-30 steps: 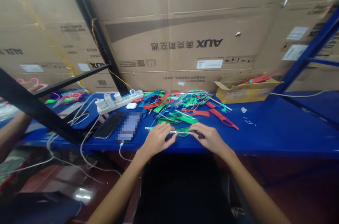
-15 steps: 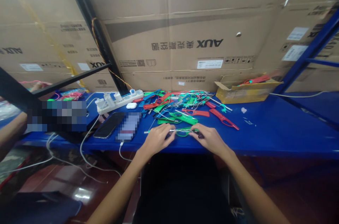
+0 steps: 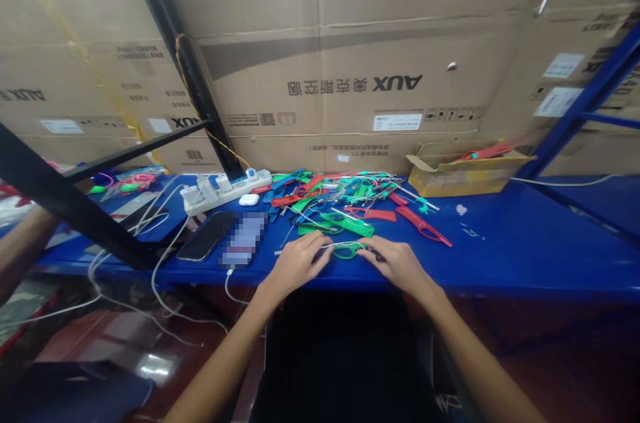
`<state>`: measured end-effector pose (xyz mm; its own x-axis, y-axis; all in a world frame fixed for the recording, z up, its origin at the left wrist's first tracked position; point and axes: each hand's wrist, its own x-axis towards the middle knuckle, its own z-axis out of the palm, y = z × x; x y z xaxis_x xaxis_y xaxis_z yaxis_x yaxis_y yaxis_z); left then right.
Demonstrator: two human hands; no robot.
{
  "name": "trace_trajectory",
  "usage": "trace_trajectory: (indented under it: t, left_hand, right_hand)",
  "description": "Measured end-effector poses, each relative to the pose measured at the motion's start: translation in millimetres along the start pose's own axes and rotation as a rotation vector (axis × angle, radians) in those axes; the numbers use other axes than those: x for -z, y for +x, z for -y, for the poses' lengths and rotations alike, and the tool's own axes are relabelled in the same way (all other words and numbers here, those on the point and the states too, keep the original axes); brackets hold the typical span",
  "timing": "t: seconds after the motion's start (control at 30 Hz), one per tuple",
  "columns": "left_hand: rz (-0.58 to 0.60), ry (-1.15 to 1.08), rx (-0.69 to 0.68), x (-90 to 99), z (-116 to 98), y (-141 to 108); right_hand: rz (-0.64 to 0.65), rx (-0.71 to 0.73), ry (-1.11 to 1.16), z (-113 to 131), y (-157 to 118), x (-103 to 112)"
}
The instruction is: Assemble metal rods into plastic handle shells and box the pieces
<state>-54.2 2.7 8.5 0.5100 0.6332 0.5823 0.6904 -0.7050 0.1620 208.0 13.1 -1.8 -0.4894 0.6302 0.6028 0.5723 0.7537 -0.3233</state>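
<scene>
Near the front edge of the blue table, my left hand (image 3: 301, 259) is closed on a thin metal rod with a white wire, its tip sticking out at the left. My right hand (image 3: 395, 259) is closed around the right end of a green plastic lighter casing (image 3: 346, 251); a small dark piece shows at its fingers. The casing lies between both hands, with the wire running along its top. Just behind it is a pile of lighter parts (image 3: 345, 199), with green, red and blue casings, wires and rods. A red casing (image 3: 424, 225) rests right of the pile.
A yellow-brown open box (image 3: 455, 176) holding red parts stands at the back right. To the left are a power strip (image 3: 227, 193), a white earphone case (image 3: 249, 199), two phones and white cables. Another person's arm (image 3: 27, 243) reaches in at the far left beyond the black frame (image 3: 95, 209).
My hands have barely moved and still hold the parts. The rod in my left hand has shifted slightly. The view has moved a little.
</scene>
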Motion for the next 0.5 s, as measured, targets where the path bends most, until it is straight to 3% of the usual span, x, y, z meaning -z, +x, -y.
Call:
trace_trajectory:
  t: [0.5]
  left_hand:
    - [0.013, -0.031, -0.007, -1.8, 3.7, -3.0]
  right_hand:
    - [0.008, -0.048, 0.058, -1.1, -5.3, 1.8]
